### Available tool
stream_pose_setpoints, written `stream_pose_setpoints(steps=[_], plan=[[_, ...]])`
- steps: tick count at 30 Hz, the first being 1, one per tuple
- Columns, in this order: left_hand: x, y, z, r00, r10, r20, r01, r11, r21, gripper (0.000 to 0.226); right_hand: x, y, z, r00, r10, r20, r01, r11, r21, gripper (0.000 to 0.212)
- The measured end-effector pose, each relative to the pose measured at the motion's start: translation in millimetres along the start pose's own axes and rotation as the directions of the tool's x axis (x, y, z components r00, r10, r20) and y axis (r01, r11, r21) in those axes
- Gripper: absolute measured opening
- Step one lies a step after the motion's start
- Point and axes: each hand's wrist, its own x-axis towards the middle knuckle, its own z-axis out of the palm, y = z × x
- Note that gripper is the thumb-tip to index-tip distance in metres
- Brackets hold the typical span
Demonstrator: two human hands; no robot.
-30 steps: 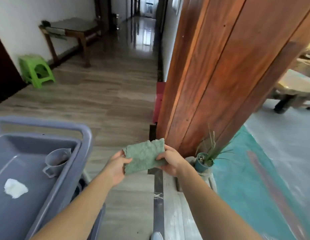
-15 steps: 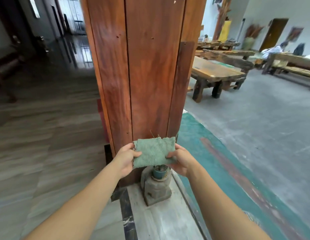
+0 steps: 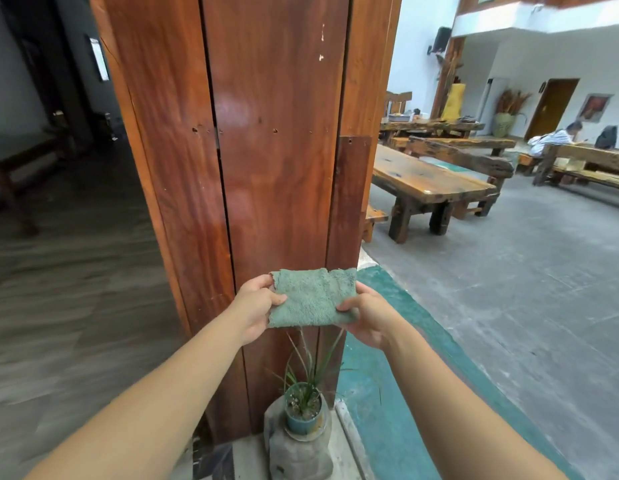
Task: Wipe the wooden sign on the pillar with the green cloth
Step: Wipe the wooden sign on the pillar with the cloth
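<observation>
- Two bare hands hold one green cloth stretched flat between them: the left hand pinches its left edge, thumb on the front, and the right hand pinches its right edge the same way.
- One wooden pillar stands straight ahead, clad in reddish vertical boards with dark seams between them; the cloth is raised in front of its lower part, and whether it touches the wood cannot be told.
- No sign can be made out on the visible faces of the pillar; one darker, narrower board lies against its right edge.
- One small potted plant sits on a stone block at the foot of the pillar, directly below the cloth, its thin leaves reaching up almost to the cloth's lower edge.
- Left of the pillar, the floor lies open and bare.
- Right of the pillar, a green painted strip runs along grey paving, free of objects near the arms.
- Several heavy wooden tables and benches stand well apart, farther right.
- One person sits at a far table.
</observation>
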Motion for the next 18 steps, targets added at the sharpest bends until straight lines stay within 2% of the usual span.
stream_pose_setpoints(steps=[10, 14, 18], plan=[[69.5, 162.8, -3.2, 0.959, 0.279, 0.053, -0.281, 0.959, 0.044, 0.050, 89.3, -135.0, 84.0, 0.960, -0.237, 0.152, 0.251, 0.965, -0.077, 0.059], [88.8, 254.4, -1.4, 0.901, 0.414, 0.131, -0.425, 0.902, 0.069, 0.050, 110.6, -211.0, 130.6, 0.905, -0.363, 0.224, 0.387, 0.919, -0.076, 0.062], [98.7, 344.9, 8.1, 0.813, 0.538, 0.224, -0.568, 0.818, 0.095, 0.048, 120.7, -282.1, 172.0, 0.810, -0.506, 0.296, 0.543, 0.838, -0.054, 0.062]])
